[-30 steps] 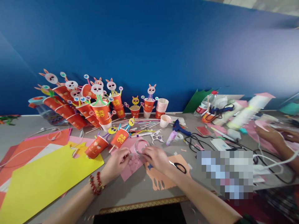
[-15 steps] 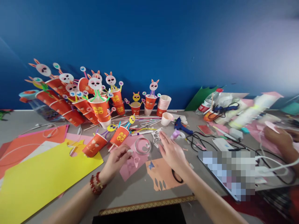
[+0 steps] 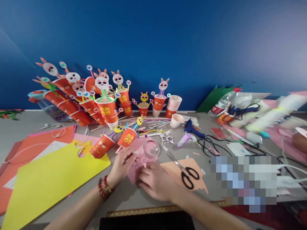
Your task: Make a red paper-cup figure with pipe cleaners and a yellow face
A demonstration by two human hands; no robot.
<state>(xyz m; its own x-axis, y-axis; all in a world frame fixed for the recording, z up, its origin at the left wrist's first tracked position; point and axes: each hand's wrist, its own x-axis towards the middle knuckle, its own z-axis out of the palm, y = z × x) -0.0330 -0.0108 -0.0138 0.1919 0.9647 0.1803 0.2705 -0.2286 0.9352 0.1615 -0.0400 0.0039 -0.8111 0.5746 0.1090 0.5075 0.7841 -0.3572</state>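
Observation:
My left hand [image 3: 122, 164] is closed in a pinch on a small white paper disc [image 3: 136, 153] above the pink paper [image 3: 134, 172]. To its right, my right hand [image 3: 157, 182] is low over the pink and orange papers with its fingers curled; its grip is hidden. A small pink cutout [image 3: 144, 161] shows just beyond those fingers. Scissors [image 3: 182, 170] with black handles lie on the orange paper [image 3: 195, 180]. Two tilted red cups [image 3: 102, 146] with yellow paper faces stand beyond my left hand.
Red cups with rabbit faces [image 3: 104, 107] crowd the back left. Yellow card [image 3: 59, 179] covers the left side. A coil of wire [image 3: 151, 148], a white cut-out scrap [image 3: 167, 139], a tape dispenser [image 3: 184, 140] and a blue glue gun [image 3: 193, 129] lie ahead. Another person's hand [image 3: 299, 142] is far right.
My right hand has moved left and nearer, from beside the white scrap to the pink paper, uncovering the scissors. My left hand keeps its pinch on the disc. The view has shifted slightly.

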